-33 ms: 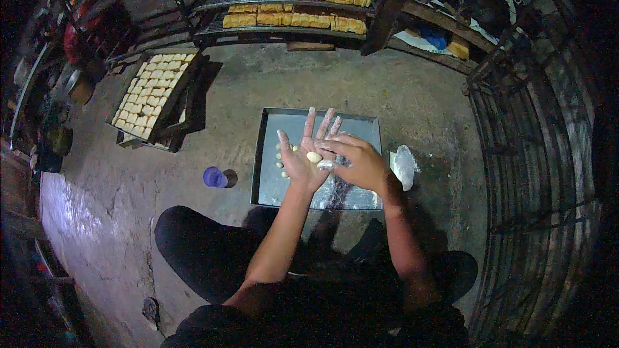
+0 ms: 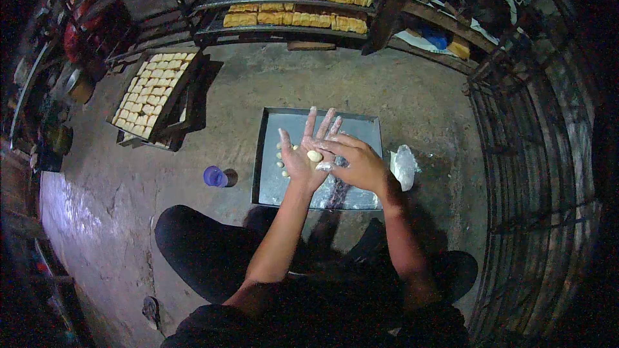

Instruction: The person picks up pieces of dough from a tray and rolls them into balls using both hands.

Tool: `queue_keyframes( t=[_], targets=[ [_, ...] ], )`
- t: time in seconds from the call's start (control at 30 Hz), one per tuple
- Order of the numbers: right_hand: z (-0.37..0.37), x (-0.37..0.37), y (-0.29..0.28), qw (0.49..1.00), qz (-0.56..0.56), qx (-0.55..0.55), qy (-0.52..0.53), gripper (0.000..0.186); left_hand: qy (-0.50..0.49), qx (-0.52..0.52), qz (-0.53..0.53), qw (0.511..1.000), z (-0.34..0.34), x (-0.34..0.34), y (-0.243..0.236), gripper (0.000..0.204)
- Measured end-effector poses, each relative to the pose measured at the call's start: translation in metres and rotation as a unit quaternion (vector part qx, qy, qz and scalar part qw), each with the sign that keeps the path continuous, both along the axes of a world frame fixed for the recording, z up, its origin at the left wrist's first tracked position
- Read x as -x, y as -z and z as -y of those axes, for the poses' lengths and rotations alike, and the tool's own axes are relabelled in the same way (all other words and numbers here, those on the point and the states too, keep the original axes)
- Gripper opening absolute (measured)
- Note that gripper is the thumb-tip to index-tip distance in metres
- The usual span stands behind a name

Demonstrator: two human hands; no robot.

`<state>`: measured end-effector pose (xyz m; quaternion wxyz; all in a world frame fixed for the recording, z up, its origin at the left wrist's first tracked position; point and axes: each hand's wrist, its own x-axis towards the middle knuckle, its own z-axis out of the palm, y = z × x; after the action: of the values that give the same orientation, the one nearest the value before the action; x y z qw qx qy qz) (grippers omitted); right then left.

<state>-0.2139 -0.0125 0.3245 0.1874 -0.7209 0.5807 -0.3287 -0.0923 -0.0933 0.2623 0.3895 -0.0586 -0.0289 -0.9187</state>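
My left hand [image 2: 302, 165] is palm up over a shallow metal tray [image 2: 273, 190], its fingers stretched out and dusted with flour. A small pale dough ball [image 2: 314, 156] lies on that palm. From the right, my right hand [image 2: 362, 164] reaches across the left one, palm down. Its fingers lie over the left palm and finger bases, and its floury thumb is held apart, close to the ball. Several smaller dough balls [image 2: 284, 173] sit in the tray beside my left thumb, partly hidden by that hand. Loose flour streaks the tray floor.
An open bag of flour [image 2: 403, 167] lies just right of the tray. On the floor to the left stands a purple cup [image 2: 215, 176]. Farther left are stacked trays with rows of pale rolls [image 2: 155, 93]. Golden loaves [image 2: 322, 20] fill the far rack; dark slatted racks [image 2: 535, 174] stand right.
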Motion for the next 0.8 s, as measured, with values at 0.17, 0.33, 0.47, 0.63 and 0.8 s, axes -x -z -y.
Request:
queue_keyframes(
  t=[0.17, 0.33, 0.47, 0.63, 0.8],
  targets=[
    [0.007, -0.006, 0.018, 1.000, -0.010, -0.010, -0.024, 0.047, 0.068, -0.003, 0.092, 0.993, 0.012, -0.014, 0.005, 0.086],
    [0.019, -0.001, 0.028, 1.000, -0.003, -0.003, -0.029, 0.047, 0.103, -0.021, 0.094, 0.990, 0.017, -0.018, 0.006, 0.083],
    [0.020, -0.006, 0.021, 0.999, 0.035, -0.030, -0.018, 0.046, 0.120, -0.016, 0.107, 0.987, 0.018, -0.021, 0.003, 0.083],
    [0.021, 0.002, 0.032, 0.999, 0.022, -0.047, -0.004, 0.046, 0.128, -0.024, 0.129, 0.983, 0.019, -0.016, 0.006, 0.084],
    [0.024, -0.001, 0.035, 0.998, 0.050, -0.037, -0.004, 0.044, 0.123, -0.049, 0.144, 0.981, 0.022, -0.015, 0.016, 0.083]
  ],
)
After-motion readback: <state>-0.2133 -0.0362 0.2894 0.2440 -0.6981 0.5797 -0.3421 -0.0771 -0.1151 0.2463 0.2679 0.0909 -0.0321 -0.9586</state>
